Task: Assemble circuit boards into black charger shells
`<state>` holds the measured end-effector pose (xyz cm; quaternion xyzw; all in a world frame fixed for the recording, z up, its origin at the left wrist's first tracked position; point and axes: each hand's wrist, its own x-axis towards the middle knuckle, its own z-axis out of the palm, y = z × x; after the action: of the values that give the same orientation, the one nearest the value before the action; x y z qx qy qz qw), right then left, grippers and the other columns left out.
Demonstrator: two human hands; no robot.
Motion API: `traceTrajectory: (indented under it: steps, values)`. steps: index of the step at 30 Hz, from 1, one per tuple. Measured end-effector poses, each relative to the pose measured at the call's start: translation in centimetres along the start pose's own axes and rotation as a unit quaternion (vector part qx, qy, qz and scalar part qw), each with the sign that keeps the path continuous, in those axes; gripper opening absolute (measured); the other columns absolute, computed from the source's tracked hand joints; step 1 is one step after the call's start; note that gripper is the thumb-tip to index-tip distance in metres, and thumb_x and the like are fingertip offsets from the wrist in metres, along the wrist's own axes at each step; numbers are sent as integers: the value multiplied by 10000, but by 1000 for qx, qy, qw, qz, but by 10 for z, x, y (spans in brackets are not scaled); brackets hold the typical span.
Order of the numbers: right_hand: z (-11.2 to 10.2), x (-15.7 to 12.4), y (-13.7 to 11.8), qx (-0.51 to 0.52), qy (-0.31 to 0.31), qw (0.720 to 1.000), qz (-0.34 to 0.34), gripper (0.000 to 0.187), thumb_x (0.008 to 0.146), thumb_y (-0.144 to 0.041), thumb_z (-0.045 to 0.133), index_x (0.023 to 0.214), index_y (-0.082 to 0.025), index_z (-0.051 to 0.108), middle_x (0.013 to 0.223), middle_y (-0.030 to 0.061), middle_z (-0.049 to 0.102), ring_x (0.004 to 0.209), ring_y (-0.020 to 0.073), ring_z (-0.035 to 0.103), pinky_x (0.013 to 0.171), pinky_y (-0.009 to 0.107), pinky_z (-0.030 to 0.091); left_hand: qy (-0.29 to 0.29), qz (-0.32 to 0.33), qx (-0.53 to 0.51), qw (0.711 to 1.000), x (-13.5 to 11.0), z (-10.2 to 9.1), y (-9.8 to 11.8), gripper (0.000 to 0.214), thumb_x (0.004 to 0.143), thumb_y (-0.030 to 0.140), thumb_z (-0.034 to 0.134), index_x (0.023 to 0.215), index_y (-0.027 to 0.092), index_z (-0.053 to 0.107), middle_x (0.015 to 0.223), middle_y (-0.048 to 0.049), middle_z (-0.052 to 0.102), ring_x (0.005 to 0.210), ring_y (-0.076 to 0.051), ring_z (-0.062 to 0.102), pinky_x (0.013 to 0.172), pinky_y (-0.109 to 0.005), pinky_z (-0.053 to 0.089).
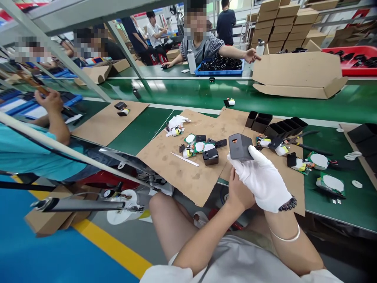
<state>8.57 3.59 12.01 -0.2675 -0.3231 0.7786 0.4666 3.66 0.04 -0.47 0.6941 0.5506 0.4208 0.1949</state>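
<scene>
And there's the charger housing (240, 146), a dark grey block held up just above the near edge of the cardboard sheet (176, 169), an orange port showing on one face. It looks light and rigid, a smooth plastic shell that could slide in a cotton glove, so the flat side faces seem the place to pinch it, clear of the port. The gloved right hand (263, 179) has it, fingers curled round the near end, wrist cocked upward. The bare left hand (238, 194) tucks beneath the glove, off the sheet's near edge; how far its fingers close is hidden. Small circuit boards (194, 146) lie mid-sheet, empty black shells (262, 122) along its far right side, pliers (300, 137) just past them.
</scene>
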Motion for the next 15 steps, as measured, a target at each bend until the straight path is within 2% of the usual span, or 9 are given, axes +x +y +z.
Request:
traceTrajectory:
  steps: [3, 5, 6, 7, 8, 9, 10, 12, 15]
  values:
    - [1, 15, -15, 26, 17, 999, 36, 153, 911, -273, 624, 1042, -208, 669, 1195, 55, 753, 1196, 194, 686, 991, 357, 623, 44, 73, 145, 986, -3, 2, -5, 514, 844, 267, 576, 1336, 121, 602, 1324, -186, 660, 1288, -368, 580, 1156, -595, 421]
    - [3, 44, -38, -52, 43, 997, 22, 186, 899, -233, 640, 1073, -167, 643, 1196, 78, 736, 1087, 180, 716, 920, 323, 639, 98, 133, 219, 962, -4, 5, -9, 358, 836, 231, 557, 1149, 104, 676, 1146, -161, 726, 1090, -287, 674, 1047, -457, 524]
    - [3, 64, -52, -137, 67, 988, -10, 204, 907, -229, 635, 1093, -147, 622, 1225, 89, 713, 1056, 168, 714, 899, 306, 633, 122, 164, 229, 952, -4, 6, -12, 290, 830, 222, 547, 1057, 116, 694, 1063, -134, 743, 993, -247, 694, 957, -389, 555]
    - [3, 88, -67, -255, 98, 959, -69, 237, 903, -205, 649, 1122, -135, 591, 1273, 89, 679, 1036, 151, 705, 881, 289, 619, 140, 196, 232, 943, -3, 8, -15, 246, 825, 222, 537, 984, 129, 700, 998, -110, 751, 909, -216, 701, 849, -338, 561]
    - [1, 113, -82, -406, 155, 890, -137, 364, 891, -215, 691, 1208, -126, 539, 1332, 88, 633, 1051, 124, 679, 879, 248, 588, 150, 226, 234, 934, -3, 10, -18, 222, 817, 230, 531, 929, 141, 701, 952, -92, 756, 841, -195, 702, 745, -309, 542]
    - [-1, 139, -97, -565, 216, 780, -159, 494, 858, -260, 743, 1258, -94, 503, 1332, 93, 617, 1091, 109, 642, 918, 223, 541, 156, 255, 238, 924, -2, 12, -20, 207, 806, 240, 531, 883, 151, 701, 914, -81, 759, 792, -181, 702, 664, -295, 505]
    - [-5, 164, -110, -614, 228, 740, -152, 561, 833, -256, 771, 1280, -52, 499, 1327, 111, 611, 1176, 133, 595, 1009, 258, 484, 162, 280, 241, 915, -1, 14, -23, 190, 789, 246, 538, 841, 158, 699, 885, -75, 762, 763, -171, 704, 618, -289, 471]
    - [-13, 208, -128, -661, 237, 702, -118, 542, 863, -233, 746, 1291, 4, 513, 1293, 147, 618, 1222, 173, 573, 1078, 336, 443, 190, 321, 240, 896, 0, 19, -26, 152, 748, 250, 562, 764, 167, 689, 866, -71, 771, 766, -159, 719, 590, -282, 440]
    - [-25, 254, -137, -702, 256, 663, -40, 414, 977, -348, 618, 1318, -118, 572, 1340, 124, 591, 1156, 209, 629, 1019, 446, 532, 258, 349, 217, 874, 0, 31, -32, 122, 691, 288, 606, 636, 187, 646, 824, -43, 776, 770, -143, 731, 518, -278, 415]
